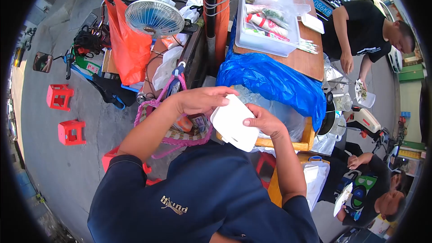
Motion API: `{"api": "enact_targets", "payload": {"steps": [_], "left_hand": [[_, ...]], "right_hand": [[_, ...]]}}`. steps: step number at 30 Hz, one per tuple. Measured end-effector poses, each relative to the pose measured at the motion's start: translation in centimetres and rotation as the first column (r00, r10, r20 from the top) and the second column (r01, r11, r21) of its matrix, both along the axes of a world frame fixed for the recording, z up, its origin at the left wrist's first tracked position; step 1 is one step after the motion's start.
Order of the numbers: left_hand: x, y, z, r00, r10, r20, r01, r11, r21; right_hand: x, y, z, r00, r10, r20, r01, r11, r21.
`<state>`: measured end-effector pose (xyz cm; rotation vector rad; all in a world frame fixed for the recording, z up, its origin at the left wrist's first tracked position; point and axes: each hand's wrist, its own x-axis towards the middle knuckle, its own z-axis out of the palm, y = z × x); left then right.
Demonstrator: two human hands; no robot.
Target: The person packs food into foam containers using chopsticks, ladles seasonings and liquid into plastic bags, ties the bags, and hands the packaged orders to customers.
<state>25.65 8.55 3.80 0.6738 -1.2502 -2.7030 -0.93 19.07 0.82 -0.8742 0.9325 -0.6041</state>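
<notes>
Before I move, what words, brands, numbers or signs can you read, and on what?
"086K8", on the blue licence plate.
Perhaps "puma", upside down, on the navy shirt.
Too small or blurred: print on the green item, the packets and the lower-right person's shirt.

"PUMA" is printed on a navy shirt point(193, 193), below and left of the blue plastic sheet point(274, 78). Above and right of the sheet, "86K8" is partly legible on a blue licence plate point(322, 7).
</notes>
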Motion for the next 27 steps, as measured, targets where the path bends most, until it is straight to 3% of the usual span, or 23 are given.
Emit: {"api": "enact_targets", "payload": {"steps": [2,4,5,6,7,8,9,10,12,14,15,16,17,18,19,22,24,26,27], "left_hand": [[4.1,-2.9,2.8,0.993,0.119,-0.011,-0.120,0.986,-0.114],[9.5,-6.1,0.6,0.950,0.310,-0.023,-0.310,0.938,-0.156],[12.8,-8.5,-2.7,0.940,0.334,-0.072,-0.339,0.936,-0.090],[17.0,-11.7,-9.0,0.889,0.439,-0.127,-0.440,0.898,0.027],[18.8,-13.9,-11.7,0.847,0.515,-0.132,-0.477,0.846,0.240],[20.3,-16.5,-14.9,0.783,0.619,-0.065,-0.590,0.771,0.240],[23.6,-22.0,-21.7,0.860,0.427,-0.279,-0.345,0.890,0.298],[25.8,-26.4,-27.2,0.813,0.540,-0.219,-0.452,0.821,0.348],[19.8,-26.0,-22.9,0.699,0.690,-0.189,-0.597,0.708,0.377],[16.5,-29.0,-24.1,0.715,0.492,-0.497,-0.317,0.861,0.397],[14.9,-30.7,-24.0,0.531,0.834,-0.153,-0.749,0.546,0.377],[13.8,-31.7,-24.3,0.546,0.822,-0.161,-0.736,0.562,0.376],[13.0,-33.0,-25.5,0.636,0.573,-0.518,-0.373,0.815,0.444],[13.0,-34.4,-26.7,0.524,0.267,-0.809,0.038,0.941,0.335],[14.7,-35.4,-27.8,0.578,0.529,-0.621,-0.242,0.839,0.488],[15.3,-36.2,-28.4,0.557,0.570,-0.604,-0.348,0.820,0.454],[15.8,-36.1,-28.6,0.527,0.640,-0.559,-0.370,0.765,0.527],[16.1,-32.2,-25.9,0.460,0.766,-0.448,-0.562,0.642,0.521],[14.7,-28.6,-22.8,0.482,0.595,-0.643,-0.325,0.803,0.499]], "right_hand": [[-0.8,2.3,-0.5,0.967,-0.142,0.211,0.114,0.984,0.138],[-2.0,5.4,-1.6,0.888,-0.318,0.332,0.264,0.944,0.197],[-2.7,7.2,-3.4,0.839,-0.391,0.379,0.330,0.919,0.218],[-3.0,8.8,-3.8,0.786,-0.484,0.386,0.407,0.874,0.266],[-3.2,10.4,-4.6,0.732,-0.571,0.372,0.476,0.819,0.320],[-3.2,11.8,-5.0,0.684,-0.619,0.386,0.521,0.785,0.335],[-3.0,13.1,-4.8,0.650,-0.669,0.361,0.567,0.743,0.356],[-2.9,14.3,-4.9,0.633,-0.694,0.344,0.592,0.720,0.362],[-2.6,16.4,-5.7,0.603,-0.712,0.359,0.617,0.702,0.357],[-1.9,18.0,-4.7,0.569,-0.745,0.348,0.656,0.667,0.353],[-1.6,18.4,-4.4,0.557,-0.752,0.351,0.663,0.658,0.357],[-1.5,18.9,-4.5,0.545,-0.760,0.354,0.677,0.648,0.349],[-1.4,19.6,-4.8,0.535,-0.778,0.328,0.696,0.627,0.350],[-1.2,20.2,-5.2,0.526,-0.793,0.306,0.710,0.608,0.355],[-1.0,20.7,-5.6,0.514,-0.798,0.316,0.716,0.602,0.354],[-0.7,22.1,-6.3,0.480,-0.821,0.311,0.738,0.569,0.363],[-0.7,22.6,-6.4,0.440,-0.851,0.288,0.766,0.523,0.374],[-0.9,22.9,-6.0,0.436,-0.849,0.299,0.760,0.525,0.384],[-1.0,22.9,-6.0,0.427,-0.853,0.299,0.761,0.518,0.391]]}}
